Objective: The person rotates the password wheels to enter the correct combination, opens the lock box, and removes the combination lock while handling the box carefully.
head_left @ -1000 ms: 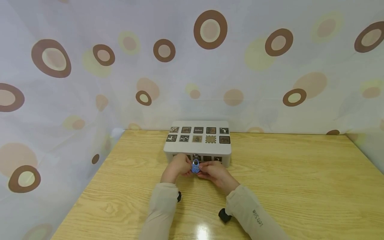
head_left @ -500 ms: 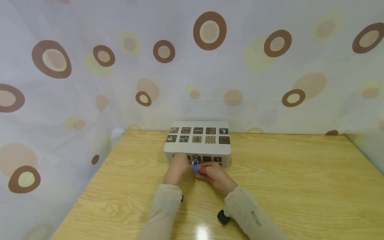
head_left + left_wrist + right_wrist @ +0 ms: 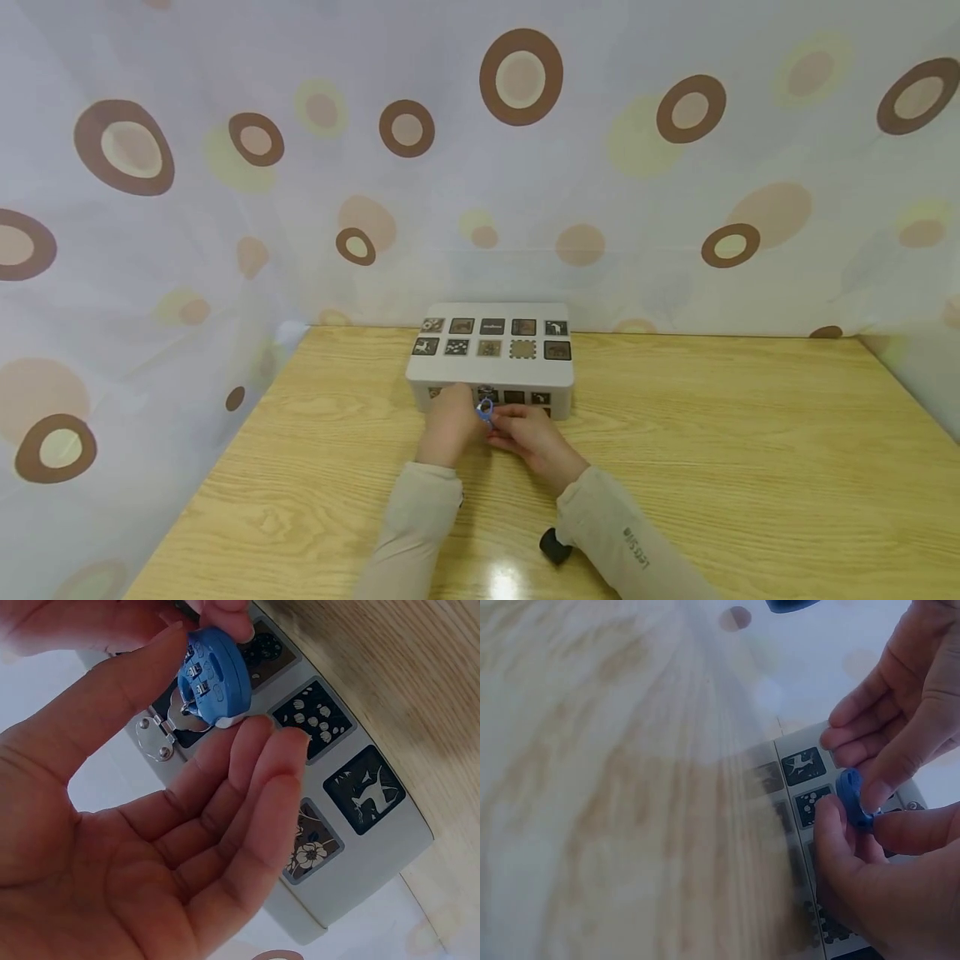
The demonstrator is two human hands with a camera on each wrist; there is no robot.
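Note:
A blue combination padlock (image 3: 485, 410) with number dials (image 3: 196, 671) is held in front of a white box (image 3: 517, 372) printed with dark picture squares. My right hand (image 3: 534, 437) pinches the padlock between thumb and fingers from the right. From the other side, my left hand (image 3: 448, 423) has its thumb on the padlock's dial face and its fingertips at the lock's lower end. The metal hasp (image 3: 155, 739) on the box front lies just behind the padlock in the left wrist view. Whether the shackle passes through the hasp cannot be made out.
The box stands on a wood-grain table (image 3: 712, 467), close to a pale curtain (image 3: 637, 275) with brown rings. A black wrist device (image 3: 555, 547) hangs at the right sleeve (image 3: 618, 521).
The padlock has turned in my hands, so its dial face no longer faces the head camera. My left hand has shifted slightly right and over the lock; the right hand stays almost in place.

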